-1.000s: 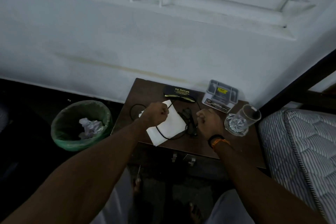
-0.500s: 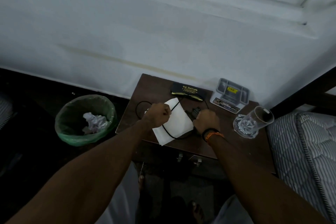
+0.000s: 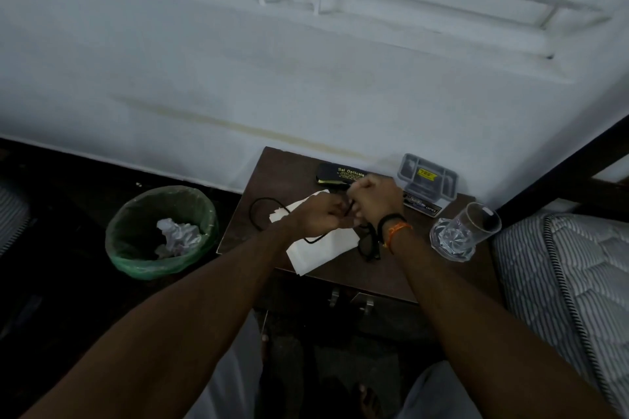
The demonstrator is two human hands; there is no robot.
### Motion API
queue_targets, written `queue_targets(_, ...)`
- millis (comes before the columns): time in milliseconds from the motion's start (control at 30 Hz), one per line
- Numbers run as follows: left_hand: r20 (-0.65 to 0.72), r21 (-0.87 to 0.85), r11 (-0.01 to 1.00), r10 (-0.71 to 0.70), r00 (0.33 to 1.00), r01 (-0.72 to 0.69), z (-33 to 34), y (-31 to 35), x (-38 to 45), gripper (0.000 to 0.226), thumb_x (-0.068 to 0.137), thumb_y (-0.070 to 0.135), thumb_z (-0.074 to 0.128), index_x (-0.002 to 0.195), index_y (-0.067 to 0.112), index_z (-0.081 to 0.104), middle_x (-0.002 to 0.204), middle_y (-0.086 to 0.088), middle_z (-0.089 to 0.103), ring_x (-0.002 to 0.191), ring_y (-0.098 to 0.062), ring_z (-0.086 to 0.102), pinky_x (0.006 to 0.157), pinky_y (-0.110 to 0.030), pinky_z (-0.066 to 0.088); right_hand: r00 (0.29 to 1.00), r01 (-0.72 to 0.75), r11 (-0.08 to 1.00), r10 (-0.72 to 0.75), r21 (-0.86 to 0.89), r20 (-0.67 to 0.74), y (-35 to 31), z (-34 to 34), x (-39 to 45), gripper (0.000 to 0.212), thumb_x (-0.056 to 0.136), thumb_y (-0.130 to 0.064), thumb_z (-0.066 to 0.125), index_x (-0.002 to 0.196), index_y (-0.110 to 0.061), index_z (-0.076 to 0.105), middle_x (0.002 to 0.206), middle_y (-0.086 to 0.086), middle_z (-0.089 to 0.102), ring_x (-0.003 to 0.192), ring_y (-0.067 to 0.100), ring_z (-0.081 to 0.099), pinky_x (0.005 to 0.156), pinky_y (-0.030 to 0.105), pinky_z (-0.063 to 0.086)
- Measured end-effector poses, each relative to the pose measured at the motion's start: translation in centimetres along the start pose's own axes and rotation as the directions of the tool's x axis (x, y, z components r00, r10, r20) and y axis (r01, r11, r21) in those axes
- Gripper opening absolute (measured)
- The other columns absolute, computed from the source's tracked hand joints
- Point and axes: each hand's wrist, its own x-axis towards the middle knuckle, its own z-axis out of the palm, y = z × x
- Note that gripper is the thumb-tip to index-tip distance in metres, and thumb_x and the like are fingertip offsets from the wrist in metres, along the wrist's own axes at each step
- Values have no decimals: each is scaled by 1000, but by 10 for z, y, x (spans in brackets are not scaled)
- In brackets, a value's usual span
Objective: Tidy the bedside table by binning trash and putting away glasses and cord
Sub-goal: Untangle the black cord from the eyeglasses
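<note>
Head view: the left hand [image 3: 320, 216] and right hand [image 3: 374, 196] curl their fingers around the black cord [image 3: 262, 211]. Their fingertips are hidden; the glasses [image 3: 369, 245] below the right wrist look blurred.

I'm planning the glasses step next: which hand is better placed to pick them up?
Right, probably. The glasses lie just beside the right hand's wrist, while the left hand sits farther off over the white paper. Both grip the cord.

Both forearms extend forward, converging. Left hand [image 3: 320, 216] and right hand [image 3: 374, 196] are fisted, knuckles nearly touching. Right wrist bears black and orange bands.
</note>
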Motion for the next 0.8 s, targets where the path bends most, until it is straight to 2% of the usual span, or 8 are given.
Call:
queue_targets(67, -16, -122, 992, 28, 999, -30, -6, 11, 0, 10, 87, 6, 64, 86, -4, 68, 80, -14, 71, 78, -25, 70, 76, -33, 54, 999, 4, 980, -12, 199, 40, -11, -5, 2, 9, 82, -15, 69, 76, -11, 74, 60, 10, 68, 50, 25, 63, 57, 36, 59)
queue_targets(167, -154, -295, 952, 38, 987, -83, -20, 32, -3, 21, 97, 14, 56, 87, -1, 67, 61, -5, 61, 58, -17, 58, 60, -31, 50, 995, 13, 899, -55, 437, 84, -27, -14, 7, 16, 89, -9, 61, 94, -3, 75, 77, 16, 68, 62, 23, 64, 60, 29, 54)
queue_targets(233, -255, -416, 901, 9, 967, -118, -33, 51, -5, 35, 100, 27, 53, 91, -4, 66, 51, -1, 47, 50, -14, 42, 53, -27, 36, 988, 98, 925, -133, 367, 71, -33, -16, 13, 21, 92, -11, 58, 104, -10, 74, 96, 9, 69, 77, 15, 67, 66, 22, 54)
queue_targets(333, -309, -529, 836, -28, 951, -147, -53, 78, -8, 44, 102, 32, 46, 92, -6, 67, 48, -3, 32, 44, -13, 27, 45, -22, 25, 948, 309, 949, -313, 65, 61, -44, -12, 19, 21, 94, -33, 62, 111, -25, 70, 112, -3, 63, 97, 10, 61, 82, 23, 49)
queue_targets(467, -259, -671, 724, -31, 965, -157, -71, 87, -7, 41, 104, 28, 40, 94, -3, 66, 52, -4, 40, 42, -10, 31, 43, -21, 30, 910, 393, 915, -401, 90, 102, -61, 0, 20, 16, 96, -27, 55, 95, -23, 70, 98, -6, 73, 94, 12, 66, 83, 30, 51)
queue_targets(567, -177, -837, 530, -24, 984, -138, -81, 81, -7, 35, 103, 28, 42, 98, 3, 66, 67, -3, 56, 54, -9, 43, 53, -21, 42, 945, 301, 930, -320, 211, 64, -67, 11, 21, 14, 93, -18, 55, 92, -21, 69, 91, -3, 73, 90, 16, 68, 83, 38, 56)
queue_targets(667, -159, -940, 306, 0, 987, -152, -83, 70, -6, 25, 99, 21, 50, 106, 3, 66, 99, -11, 71, 83, -16, 66, 74, -24, 56, 951, 280, 920, -305, 274, 51, -67, 24, 22, 24, 89, -10, 50, 95, -24, 69, 91, -3, 73, 90, 18, 69, 85, 45, 58)
queue_targets(800, -157, -973, 169, 19, 987, -158, -77, 59, -1, 20, 95, 6, 52, 102, -5, 67, 132, -27, 57, 125, -33, 57, 111, -38, 41, 966, 196, 862, -253, 467, 61, -57, 35, 20, 25, 95, -15, 50, 101, -26, 72, 98, 1, 76, 94, 23, 72, 83, 50, 59)
